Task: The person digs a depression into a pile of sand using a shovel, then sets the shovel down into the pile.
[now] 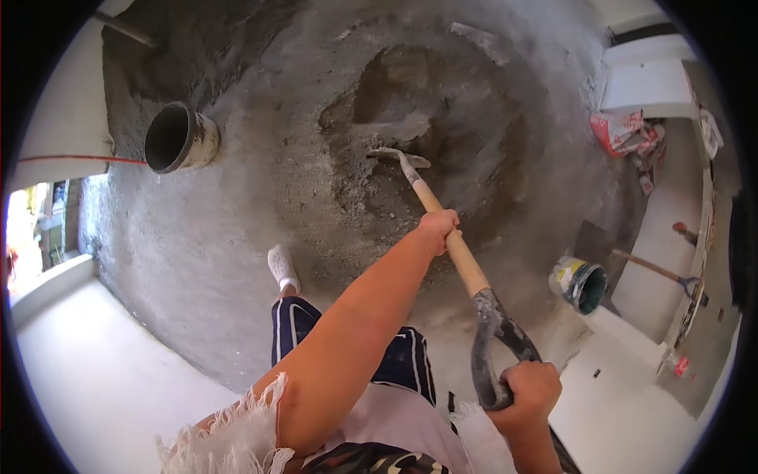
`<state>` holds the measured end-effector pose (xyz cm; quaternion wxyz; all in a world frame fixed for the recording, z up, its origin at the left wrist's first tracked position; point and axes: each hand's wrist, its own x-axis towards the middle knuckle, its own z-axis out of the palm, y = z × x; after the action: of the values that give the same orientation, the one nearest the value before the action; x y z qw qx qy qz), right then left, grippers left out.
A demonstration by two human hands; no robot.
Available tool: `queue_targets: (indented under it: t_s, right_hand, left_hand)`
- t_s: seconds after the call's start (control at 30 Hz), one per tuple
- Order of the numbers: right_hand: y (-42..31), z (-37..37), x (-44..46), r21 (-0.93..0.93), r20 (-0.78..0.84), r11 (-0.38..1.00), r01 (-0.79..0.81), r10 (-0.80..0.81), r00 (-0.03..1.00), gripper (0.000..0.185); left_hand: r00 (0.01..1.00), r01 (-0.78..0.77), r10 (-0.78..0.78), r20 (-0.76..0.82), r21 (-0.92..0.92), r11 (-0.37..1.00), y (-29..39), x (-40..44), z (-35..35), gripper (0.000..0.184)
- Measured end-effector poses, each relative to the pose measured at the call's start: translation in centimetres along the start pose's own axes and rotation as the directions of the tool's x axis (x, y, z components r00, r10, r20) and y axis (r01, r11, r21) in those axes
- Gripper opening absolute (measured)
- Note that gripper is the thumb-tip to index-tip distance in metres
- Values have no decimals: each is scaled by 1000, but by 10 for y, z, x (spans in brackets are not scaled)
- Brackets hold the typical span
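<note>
A shovel point(463, 257) with a wooden shaft and a dark D-shaped handle slants across the middle of the view. My left hand point(439, 229) is wrapped round the shaft, partway up from the blade. Lower right, my right hand point(531, 391) grips the D-handle at the top end. The shovel's blade point(401, 156) lies in a wet, grey-brown mortar heap point(395, 103) on the floor, with part of its metal hidden in the material. Loose crumbly mix surrounds the blade.
A dark bucket point(207, 141) stands on the grey floor point(213, 261) at left. At right are a stained paint bucket point(567, 278), a red-and-white bag point(617, 134) and another long-handled tool point(651, 265). A white shoe point(282, 265) shows below the heap.
</note>
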<state>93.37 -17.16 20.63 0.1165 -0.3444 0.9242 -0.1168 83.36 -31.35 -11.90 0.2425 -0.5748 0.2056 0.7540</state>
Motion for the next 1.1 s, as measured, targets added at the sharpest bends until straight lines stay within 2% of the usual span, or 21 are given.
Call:
queue_targets:
  t_s: [0.17,0.2,0.33,0.43,0.6,0.67,0.7,0.73,0.8,0.83,0.87,0.9,0.93,0.97,1.0,1.03,1.07,1.1]
  right_hand:
    - [-59,27,-9,32,-44,986,-164,165,985,29]
    - [-76,32,-13,-30,44,985,-169,170,984,28]
    - [-144,70,-26,43,-2,975,-216,217,976,28]
    - [-177,84,-30,48,-9,968,-245,246,969,29]
    - [-206,101,-45,78,-69,973,-217,222,973,23]
    - [-207,111,-62,103,-85,973,-205,214,973,21]
    - [-210,114,-78,131,-61,966,-222,231,971,20]
    - [-206,122,-100,190,-113,950,-246,270,956,20]
    - [-184,115,-160,122,63,943,-311,305,950,16]
    - [-179,89,-173,139,100,867,-478,468,878,19]
    - [-168,79,-201,211,26,828,-520,527,850,21]
    - [-157,93,-228,349,-400,811,-470,582,708,29]
    - [-147,72,-255,495,-265,662,-563,732,627,29]
    - [-140,71,-273,489,-454,709,-509,705,545,23]
    - [-135,63,-291,401,-473,618,-676,772,426,24]
    - [-131,38,-284,307,-497,491,-815,813,302,38]
    - [-125,35,-284,313,-487,482,-818,821,297,38]
    - [-114,34,-286,380,-511,450,-808,830,222,34]
  left_hand:
    - [998,58,-59,14,91,994,3,-5,-38,24]
    - [997,71,-75,29,120,990,2,-3,-53,21]
    - [991,92,-114,76,241,966,4,-10,-108,14]
    - [988,70,-100,120,233,970,4,-12,-135,11]
    - [986,66,-102,134,247,967,2,-28,-166,11]
    - [989,41,-93,113,393,918,-2,-36,-170,11]
    - [989,42,-95,109,413,910,-16,-39,-171,11]
    - [990,30,-86,110,435,900,-28,-40,-168,13]
    - [991,-8,-51,125,432,902,-59,-51,-161,19]
    - [989,-44,-19,149,413,910,-78,-60,-151,23]
    - [955,-50,-25,295,243,969,-96,-58,-147,30]
    - [932,40,-81,353,123,992,-112,-52,-136,33]
    - [881,97,-99,462,29,995,-128,-51,-124,35]
    - [818,177,-92,568,-96,980,-144,-44,-107,33]
    - [720,277,-49,692,-221,935,-156,-33,-86,31]
    - [720,358,12,694,-386,850,-167,-16,-60,23]
    - [728,254,49,684,-336,907,-173,-17,-35,19]
    - [742,290,-33,669,-277,916,-186,-16,-20,18]
